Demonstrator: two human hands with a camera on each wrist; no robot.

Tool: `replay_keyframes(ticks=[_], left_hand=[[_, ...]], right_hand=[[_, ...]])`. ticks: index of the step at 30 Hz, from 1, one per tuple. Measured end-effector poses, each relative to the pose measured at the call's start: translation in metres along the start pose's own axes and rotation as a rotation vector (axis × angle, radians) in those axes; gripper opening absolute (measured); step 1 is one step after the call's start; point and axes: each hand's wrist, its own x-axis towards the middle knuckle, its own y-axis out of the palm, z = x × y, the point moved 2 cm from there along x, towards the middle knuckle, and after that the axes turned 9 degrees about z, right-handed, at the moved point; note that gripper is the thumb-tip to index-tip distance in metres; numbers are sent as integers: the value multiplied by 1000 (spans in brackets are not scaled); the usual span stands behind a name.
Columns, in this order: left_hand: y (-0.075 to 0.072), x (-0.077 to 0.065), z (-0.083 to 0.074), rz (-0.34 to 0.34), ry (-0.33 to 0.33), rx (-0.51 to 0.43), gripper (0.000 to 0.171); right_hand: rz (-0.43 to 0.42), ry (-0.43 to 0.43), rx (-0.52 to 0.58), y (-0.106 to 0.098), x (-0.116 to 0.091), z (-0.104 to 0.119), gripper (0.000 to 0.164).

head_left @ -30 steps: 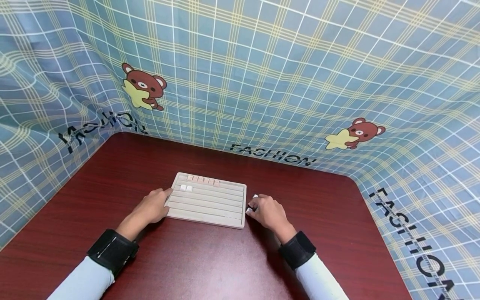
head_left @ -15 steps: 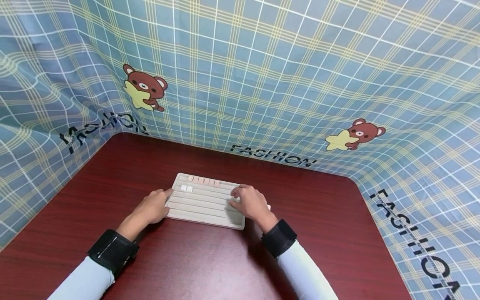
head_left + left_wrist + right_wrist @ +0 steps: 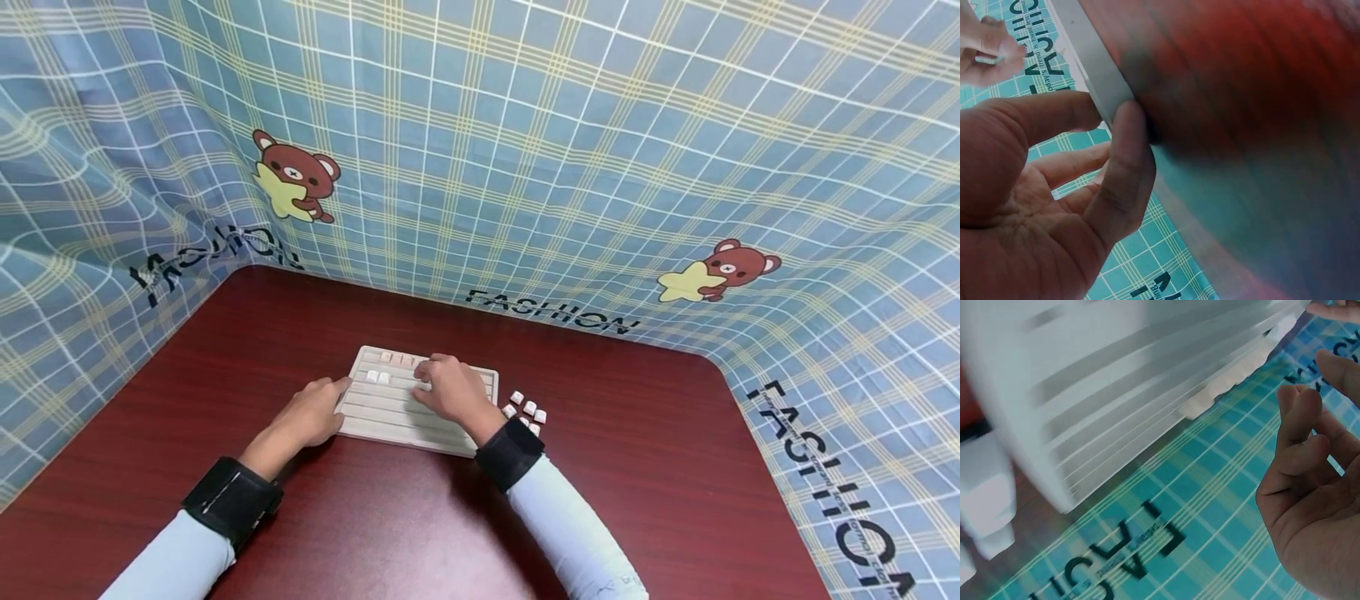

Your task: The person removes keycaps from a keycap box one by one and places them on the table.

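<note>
A pale, flat tray (image 3: 378,419) with long grooves lies on the table. Pinkish keycaps (image 3: 396,358) stand along its back groove, the right part of that row covered by my right hand. Two white keycaps (image 3: 378,377) sit one groove nearer at the left. My left hand (image 3: 311,414) grips the tray's left end, thumb and a finger on its edge (image 3: 1100,75) in the left wrist view. Over the middle of the tray hovers my right hand (image 3: 453,389), fingers bent in the right wrist view (image 3: 1310,481). I cannot tell whether a keycap is between its fingertips.
Several loose white keycaps (image 3: 529,408) lie on the dark red table (image 3: 390,517) just right of the tray. A blue checked cloth (image 3: 465,192) with printed bears hangs behind and at both sides.
My right hand has moved left from the loose keycaps, across the tray's right end, to over its middle. The loose keycaps have come into view. My left hand keeps its grip on the tray.
</note>
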Motion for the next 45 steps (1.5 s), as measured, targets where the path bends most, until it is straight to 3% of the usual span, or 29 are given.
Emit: replay_keyframes(ticks=[17,22,28,45], left_hand=[[3,1,1,-17,25,1,56],[5,1,0,-18,17,0,56],[4,-1,0,-14,6,4,56],[-1,-3,-1,-26,11,5,56]], right_hand=[[141,73,-88,13,43,37,32],[181,124,-152,22,48,39,30],[197,179,-155,30,53,39,30],[203,194,-182,32,59,43,26]])
